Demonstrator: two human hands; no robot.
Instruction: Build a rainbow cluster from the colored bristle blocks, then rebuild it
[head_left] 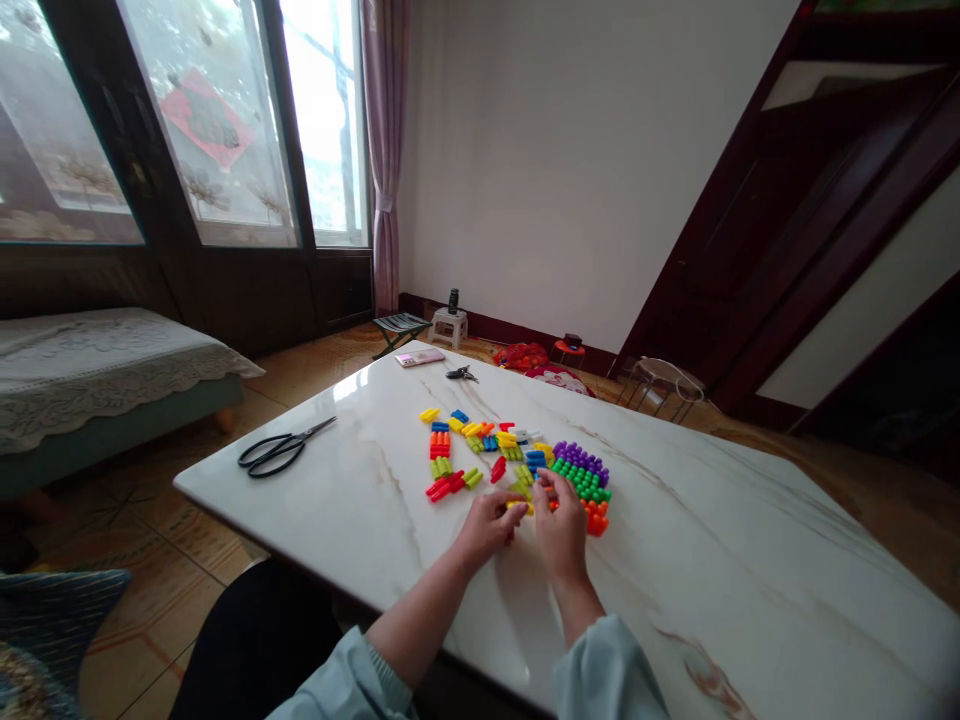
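Small bullet-shaped plastic pieces in many colours lie on the white marbled table. My left hand (487, 527) is closed at the near side of the group, thumb and forefinger pinched around a yellow plastic piece (529, 509). Right beside it, my right hand (564, 522) has its fingertips bent together; whatever is in them is hidden. Blue pieces (535, 460) lie just beyond the right fingertips. To the right stand tight rows of purple pieces (581, 462), green pieces (583, 482) and orange pieces (597, 518). Loose red pieces (446, 486) and orange-red pieces (439, 446) lie left of my hands.
Black-handled scissors (281, 450) lie at the table's left. A phone (420, 357) and a small black object with keys (461, 374) are near the far edge. Beyond the table (720, 540) stand a white stool (449, 325) and a folding stool (401, 326). A bench with a lace cover (112, 370) is at left.
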